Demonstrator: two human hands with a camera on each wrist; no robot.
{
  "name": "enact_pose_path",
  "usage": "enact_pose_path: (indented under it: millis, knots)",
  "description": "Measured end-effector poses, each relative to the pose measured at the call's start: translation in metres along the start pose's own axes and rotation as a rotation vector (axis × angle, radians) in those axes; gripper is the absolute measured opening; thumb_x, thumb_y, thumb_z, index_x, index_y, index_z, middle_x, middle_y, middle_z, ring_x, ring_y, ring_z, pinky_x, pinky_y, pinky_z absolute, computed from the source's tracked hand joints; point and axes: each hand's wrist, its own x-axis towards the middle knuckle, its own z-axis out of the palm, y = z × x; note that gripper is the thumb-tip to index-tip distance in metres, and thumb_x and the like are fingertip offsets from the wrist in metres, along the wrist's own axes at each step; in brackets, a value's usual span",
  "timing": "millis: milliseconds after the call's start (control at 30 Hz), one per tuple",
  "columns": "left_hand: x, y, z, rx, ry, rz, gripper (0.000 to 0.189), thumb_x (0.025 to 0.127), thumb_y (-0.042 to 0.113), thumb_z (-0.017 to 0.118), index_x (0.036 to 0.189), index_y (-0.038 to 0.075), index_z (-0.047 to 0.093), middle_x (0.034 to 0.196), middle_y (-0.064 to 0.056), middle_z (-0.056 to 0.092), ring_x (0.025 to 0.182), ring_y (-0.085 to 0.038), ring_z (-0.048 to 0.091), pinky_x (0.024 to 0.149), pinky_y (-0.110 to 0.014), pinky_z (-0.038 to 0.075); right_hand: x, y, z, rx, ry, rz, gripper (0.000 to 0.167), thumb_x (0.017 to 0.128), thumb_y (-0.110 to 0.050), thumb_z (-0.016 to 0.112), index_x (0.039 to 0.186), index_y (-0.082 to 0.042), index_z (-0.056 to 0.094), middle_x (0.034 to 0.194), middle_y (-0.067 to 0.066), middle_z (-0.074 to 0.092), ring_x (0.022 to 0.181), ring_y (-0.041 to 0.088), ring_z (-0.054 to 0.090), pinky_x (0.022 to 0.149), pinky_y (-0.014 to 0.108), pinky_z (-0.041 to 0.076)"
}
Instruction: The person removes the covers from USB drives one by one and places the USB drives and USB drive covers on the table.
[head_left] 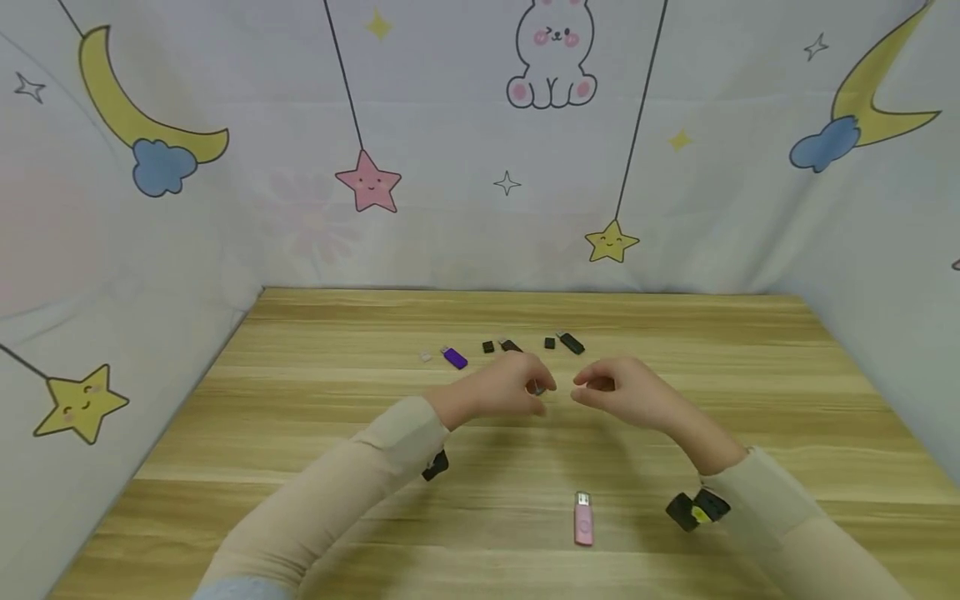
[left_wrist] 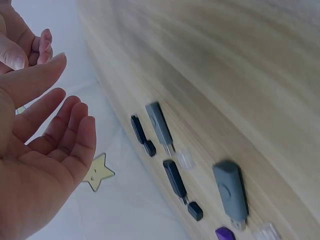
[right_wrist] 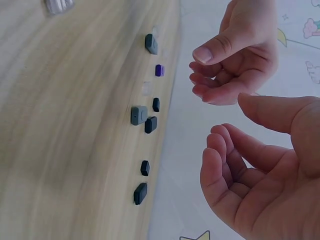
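Both hands hover over the table with bent fingers and nothing between them. My left hand (head_left: 513, 385) hangs above the row of USB flash drives, hiding part of it in the head view; its thumb and fingers (left_wrist: 55, 132) are apart. My right hand (head_left: 626, 392) faces it a short gap away, thumb apart from the fingers (right_wrist: 220, 165). Nearest below are two grey flash drives (left_wrist: 231, 192), mostly hidden in the head view. A pink flash drive (head_left: 583, 521) lies closer to me, metal plug pointing away.
Behind the hands lie a purple flash drive (head_left: 454, 357), a black flash drive (head_left: 572, 342) and another black one (head_left: 510, 345). Small black caps (head_left: 550, 342) and clear caps (left_wrist: 185, 158) sit by the plugs. A printed cloth (head_left: 450, 242) stands at the table's far edge.
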Motion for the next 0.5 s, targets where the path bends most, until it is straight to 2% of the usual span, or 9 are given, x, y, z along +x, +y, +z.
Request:
enact_pose_path:
  millis: [100, 267, 500]
  knots:
    - [-0.001, 0.004, 0.007, 0.005, -0.02, 0.031, 0.032, 0.084, 0.008, 0.073, 0.114, -0.001, 0.068, 0.113, -0.011, 0.066, 0.098, -0.021, 0.06, 0.083, -0.027, 0.05, -0.011, 0.002, 0.002, 0.01, 0.015, 0.009, 0.034, 0.094, -0.024, 0.063, 0.113, 0.004, 0.066, 0.093, 0.005, 0.067, 0.082, 0.015, 0.058, 0.071, 0.03, 0.05]
    - [-0.006, 0.013, 0.018, -0.012, -0.048, 0.037, 0.031, 0.084, 0.01, 0.074, 0.113, 0.001, 0.069, 0.112, -0.009, 0.065, 0.096, -0.017, 0.059, 0.081, -0.022, 0.048, -0.028, 0.005, 0.007, 0.017, 0.042, 0.026, 0.034, 0.093, -0.025, 0.065, 0.111, 0.003, 0.066, 0.091, 0.002, 0.066, 0.082, 0.014, 0.058, 0.07, 0.029, 0.051]
    - [-0.008, 0.016, 0.034, -0.015, -0.082, 0.08, 0.031, 0.083, 0.009, 0.076, 0.112, 0.001, 0.069, 0.109, -0.008, 0.065, 0.092, -0.012, 0.057, 0.079, -0.018, 0.047, -0.052, 0.006, 0.018, 0.024, 0.057, 0.007, 0.032, 0.091, -0.023, 0.067, 0.108, 0.004, 0.068, 0.085, -0.001, 0.066, 0.077, 0.011, 0.059, 0.065, 0.024, 0.05]
